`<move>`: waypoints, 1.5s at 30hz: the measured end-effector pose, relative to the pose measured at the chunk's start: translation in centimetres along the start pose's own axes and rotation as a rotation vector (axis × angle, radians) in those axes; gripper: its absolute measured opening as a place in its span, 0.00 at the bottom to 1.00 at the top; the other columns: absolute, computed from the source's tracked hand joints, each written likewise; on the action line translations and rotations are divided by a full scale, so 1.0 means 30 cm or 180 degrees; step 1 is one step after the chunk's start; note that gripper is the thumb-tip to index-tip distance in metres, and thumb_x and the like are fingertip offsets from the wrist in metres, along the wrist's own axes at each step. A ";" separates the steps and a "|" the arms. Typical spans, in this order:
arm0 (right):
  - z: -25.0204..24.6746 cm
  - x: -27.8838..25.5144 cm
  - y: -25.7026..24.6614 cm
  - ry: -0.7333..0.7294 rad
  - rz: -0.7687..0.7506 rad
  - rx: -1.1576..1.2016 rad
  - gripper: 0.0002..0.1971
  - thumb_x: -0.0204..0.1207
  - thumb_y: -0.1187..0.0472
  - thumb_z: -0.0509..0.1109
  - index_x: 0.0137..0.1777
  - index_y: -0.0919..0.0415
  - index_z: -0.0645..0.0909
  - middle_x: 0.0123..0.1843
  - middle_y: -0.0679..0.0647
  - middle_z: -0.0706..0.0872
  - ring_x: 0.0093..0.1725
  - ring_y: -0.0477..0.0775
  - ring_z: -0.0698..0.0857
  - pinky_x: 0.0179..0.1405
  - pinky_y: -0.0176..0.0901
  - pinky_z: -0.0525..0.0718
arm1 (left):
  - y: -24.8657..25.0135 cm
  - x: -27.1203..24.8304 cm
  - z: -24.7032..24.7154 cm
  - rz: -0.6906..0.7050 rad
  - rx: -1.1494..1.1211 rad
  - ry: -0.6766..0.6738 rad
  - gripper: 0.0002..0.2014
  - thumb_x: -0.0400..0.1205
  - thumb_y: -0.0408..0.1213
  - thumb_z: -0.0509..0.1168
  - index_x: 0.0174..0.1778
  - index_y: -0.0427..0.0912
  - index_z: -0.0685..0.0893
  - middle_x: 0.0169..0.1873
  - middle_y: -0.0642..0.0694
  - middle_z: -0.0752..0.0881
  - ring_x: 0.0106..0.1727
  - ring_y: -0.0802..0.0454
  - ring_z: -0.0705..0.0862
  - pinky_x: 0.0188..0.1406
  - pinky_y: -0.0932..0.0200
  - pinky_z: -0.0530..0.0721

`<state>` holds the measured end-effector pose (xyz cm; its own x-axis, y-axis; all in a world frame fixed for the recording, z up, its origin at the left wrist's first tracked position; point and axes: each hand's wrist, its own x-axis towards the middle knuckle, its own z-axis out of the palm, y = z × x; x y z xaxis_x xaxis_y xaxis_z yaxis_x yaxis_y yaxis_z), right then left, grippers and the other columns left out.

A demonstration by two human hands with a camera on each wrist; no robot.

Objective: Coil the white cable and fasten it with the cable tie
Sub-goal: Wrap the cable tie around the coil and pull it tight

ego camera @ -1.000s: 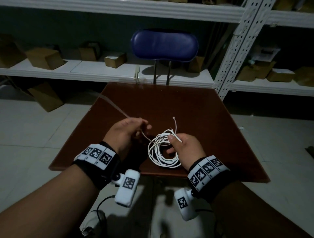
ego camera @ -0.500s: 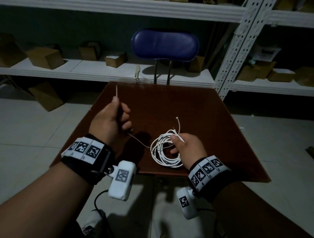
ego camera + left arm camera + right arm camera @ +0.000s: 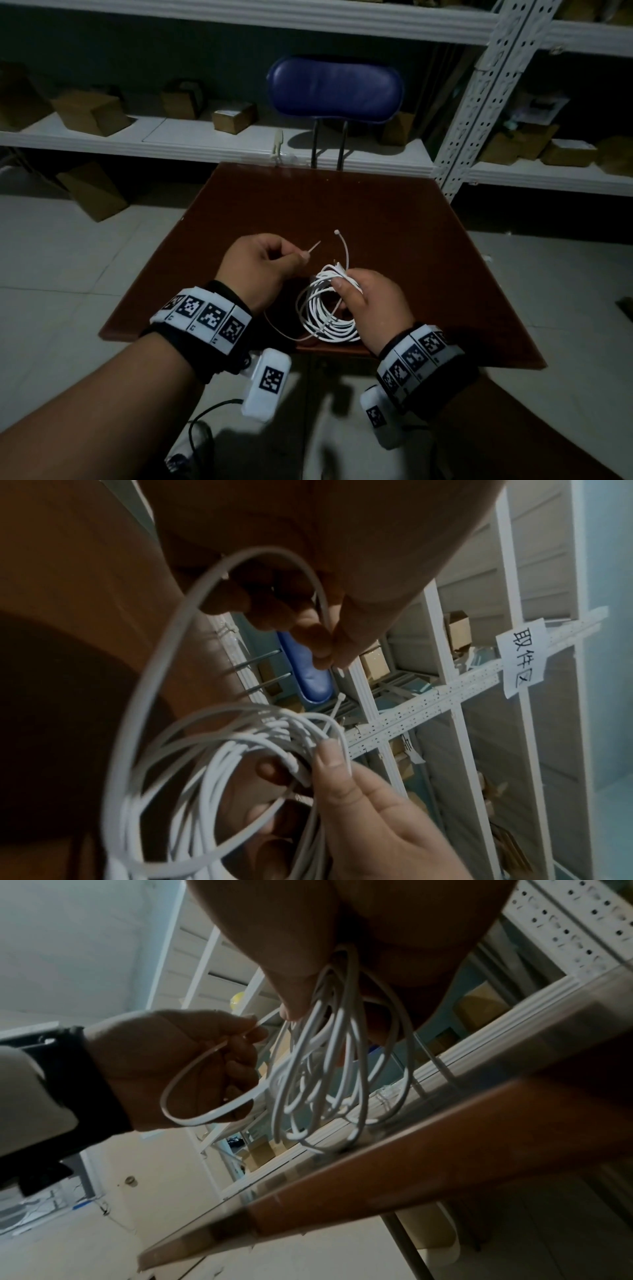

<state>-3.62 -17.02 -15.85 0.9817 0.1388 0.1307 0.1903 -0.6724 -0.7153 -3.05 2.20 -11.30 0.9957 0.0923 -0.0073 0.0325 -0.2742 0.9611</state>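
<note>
**A:** Where's the cable right now?

**B:** The thin white cable [image 3: 325,308] is already wound into a loose bundle of rings. My right hand [image 3: 370,301] has it pinched at the top, thumb over the strands, so the coil hangs down with its lower loops resting near the 6 o'clock edge of the reddish-brown wooden surface [image 3: 428,274].

**A:** And the tie?

**B:** The slim white plastic cable tie [image 3: 344,251] runs through the bundle. Its small square head pokes up at about 12 o'clock from my right thumb, held there together with the strands. The rest sweeps under the coil in a wide arc, and my left hand [image 3: 263,270] has the pointed tail nipped between thumb and forefinger, at 10 o'clock from the coil; the tip juts out past my fingertips.

**A:** So which step is this?

**B:** Coiling looks done, I'd say. This is the fastening: the tie is round the rings, but tail and head are apart, so nothing is locked.

**A:** What does the next move need?

**B:** I reckon I must steer the tail into the slot of the head, right way up, then pull it snug. My right hand has to keep the head steady and the loops gathered, or a strand may slip outside the tie.

**A:** Anything else around?

**B:** A blue padded chair back [image 3: 334,90] at 12 o'clock beyond the surface, and white metal shelving [image 3: 205,144] with cardboard boxes behind.
</note>
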 end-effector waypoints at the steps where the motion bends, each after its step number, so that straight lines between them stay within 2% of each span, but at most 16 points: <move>1: 0.000 -0.001 0.000 -0.0006 -0.0008 -0.0008 0.16 0.85 0.45 0.62 0.54 0.53 0.88 0.46 0.47 0.86 0.45 0.47 0.84 0.42 0.42 0.77 | 0.004 -0.003 0.002 0.0055 0.0062 0.0007 0.08 0.78 0.40 0.76 0.37 0.41 0.90 0.32 0.44 0.91 0.33 0.47 0.91 0.35 0.51 0.91; 3: -0.001 -0.003 0.001 -0.0030 -0.0034 -0.0058 0.16 0.85 0.45 0.62 0.56 0.53 0.88 0.47 0.46 0.85 0.46 0.45 0.83 0.41 0.36 0.73 | 0.005 -0.005 0.008 0.0104 0.0139 0.0045 0.08 0.78 0.41 0.76 0.36 0.41 0.90 0.33 0.43 0.92 0.36 0.44 0.92 0.39 0.45 0.92; 4: 0.000 -0.004 0.000 -0.0045 -0.0061 -0.0091 0.16 0.85 0.45 0.62 0.56 0.52 0.87 0.47 0.45 0.84 0.46 0.44 0.83 0.40 0.34 0.72 | 0.004 -0.003 0.012 0.0105 0.0129 0.0064 0.08 0.78 0.41 0.76 0.36 0.41 0.90 0.33 0.44 0.92 0.35 0.45 0.92 0.38 0.46 0.92; 8: 0.002 -0.012 -0.006 -0.0078 -0.0174 -0.0116 0.15 0.85 0.46 0.63 0.55 0.53 0.87 0.47 0.46 0.84 0.46 0.44 0.82 0.40 0.37 0.74 | 0.001 0.007 0.023 0.0208 0.0122 0.0193 0.10 0.78 0.41 0.76 0.32 0.43 0.89 0.27 0.50 0.90 0.28 0.57 0.86 0.31 0.57 0.84; 13: 0.004 -0.011 -0.008 -0.0094 -0.0248 -0.0158 0.15 0.85 0.47 0.63 0.56 0.54 0.88 0.49 0.48 0.85 0.48 0.46 0.83 0.45 0.41 0.78 | -0.011 0.019 0.026 0.0192 0.0119 0.0161 0.11 0.78 0.43 0.76 0.32 0.42 0.89 0.28 0.45 0.90 0.29 0.51 0.87 0.35 0.49 0.87; 17: 0.004 -0.010 -0.005 -0.0063 -0.0258 -0.0112 0.15 0.85 0.47 0.64 0.54 0.54 0.88 0.47 0.48 0.85 0.46 0.46 0.82 0.41 0.33 0.75 | -0.016 0.021 0.025 0.0230 0.0157 0.0120 0.12 0.77 0.43 0.77 0.31 0.42 0.88 0.26 0.50 0.89 0.28 0.55 0.85 0.34 0.50 0.86; 20: 0.005 -0.013 -0.008 -0.0067 -0.0253 -0.0109 0.15 0.85 0.47 0.64 0.54 0.54 0.88 0.47 0.48 0.85 0.46 0.46 0.83 0.42 0.38 0.76 | -0.022 0.024 0.023 0.0204 0.0122 0.0134 0.12 0.77 0.44 0.77 0.31 0.42 0.88 0.27 0.45 0.89 0.29 0.51 0.85 0.37 0.42 0.88; 23: 0.008 -0.017 -0.012 -0.0083 -0.0274 -0.0084 0.14 0.85 0.47 0.64 0.53 0.54 0.87 0.46 0.47 0.85 0.46 0.46 0.82 0.42 0.39 0.76 | -0.021 0.021 0.026 0.0197 0.0014 0.0113 0.12 0.76 0.45 0.77 0.31 0.44 0.88 0.28 0.42 0.88 0.30 0.46 0.86 0.39 0.35 0.88; 26: 0.010 -0.019 -0.014 -0.0125 -0.0278 -0.0095 0.14 0.85 0.48 0.64 0.54 0.54 0.87 0.47 0.47 0.84 0.46 0.46 0.82 0.43 0.40 0.76 | -0.014 0.015 0.025 0.0230 0.0104 0.0134 0.13 0.78 0.45 0.76 0.31 0.42 0.88 0.29 0.41 0.89 0.31 0.46 0.87 0.38 0.39 0.89; 31: 0.012 -0.018 -0.010 -0.0137 -0.0344 -0.0149 0.15 0.84 0.47 0.65 0.55 0.55 0.88 0.47 0.48 0.85 0.47 0.47 0.82 0.45 0.42 0.77 | -0.018 0.021 0.021 0.0224 0.0130 0.0103 0.11 0.78 0.46 0.76 0.33 0.44 0.88 0.28 0.47 0.89 0.30 0.52 0.86 0.36 0.49 0.87; 34: 0.014 -0.017 -0.005 -0.0152 -0.0400 -0.0208 0.16 0.84 0.47 0.65 0.56 0.57 0.88 0.49 0.50 0.86 0.49 0.48 0.83 0.47 0.41 0.76 | -0.045 0.038 0.021 0.0184 -0.0155 0.0026 0.06 0.74 0.46 0.78 0.40 0.50 0.90 0.26 0.51 0.85 0.31 0.50 0.84 0.42 0.45 0.87; 36: 0.012 -0.017 -0.004 -0.0186 -0.0409 -0.0270 0.17 0.84 0.47 0.65 0.59 0.58 0.88 0.51 0.51 0.87 0.51 0.50 0.83 0.48 0.40 0.75 | -0.060 0.048 0.014 0.0164 -0.0312 -0.0116 0.14 0.68 0.52 0.79 0.49 0.57 0.89 0.26 0.51 0.83 0.34 0.46 0.84 0.45 0.40 0.87; 38: 0.008 -0.016 -0.008 -0.0233 -0.0397 -0.0286 0.17 0.85 0.48 0.65 0.60 0.58 0.87 0.52 0.51 0.87 0.53 0.50 0.84 0.49 0.40 0.76 | -0.070 0.060 0.004 0.0135 -0.0419 -0.0331 0.21 0.66 0.56 0.78 0.56 0.63 0.88 0.26 0.52 0.81 0.35 0.44 0.83 0.45 0.40 0.83; 40: 0.004 -0.018 -0.011 -0.0277 -0.0391 -0.0270 0.16 0.85 0.48 0.65 0.60 0.58 0.87 0.53 0.51 0.87 0.53 0.50 0.84 0.51 0.42 0.79 | -0.069 0.065 -0.005 0.0133 -0.0410 -0.0657 0.22 0.71 0.50 0.76 0.62 0.67 0.85 0.26 0.50 0.81 0.36 0.44 0.81 0.44 0.41 0.79; 42: -0.001 -0.020 -0.015 -0.0314 -0.0403 -0.0269 0.16 0.85 0.49 0.65 0.60 0.57 0.88 0.53 0.51 0.87 0.53 0.51 0.84 0.53 0.46 0.81 | -0.063 0.066 -0.013 0.0075 -0.0550 -0.0997 0.24 0.76 0.42 0.73 0.66 0.69 0.83 0.29 0.43 0.79 0.37 0.42 0.78 0.45 0.43 0.74; 45: -0.006 -0.021 -0.020 -0.0409 -0.0396 -0.0341 0.17 0.85 0.49 0.65 0.62 0.59 0.87 0.54 0.52 0.87 0.54 0.52 0.84 0.54 0.46 0.81 | -0.055 0.067 -0.026 -0.0048 -0.0640 -0.1248 0.23 0.78 0.39 0.71 0.67 0.68 0.83 0.29 0.40 0.78 0.38 0.41 0.76 0.46 0.44 0.73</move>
<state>-4.35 -16.85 -15.37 0.9423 0.3127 0.1199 0.3169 -0.7168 -0.6211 -1.18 3.57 -12.67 0.9541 -0.2860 -0.0887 0.0684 -0.0802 0.9944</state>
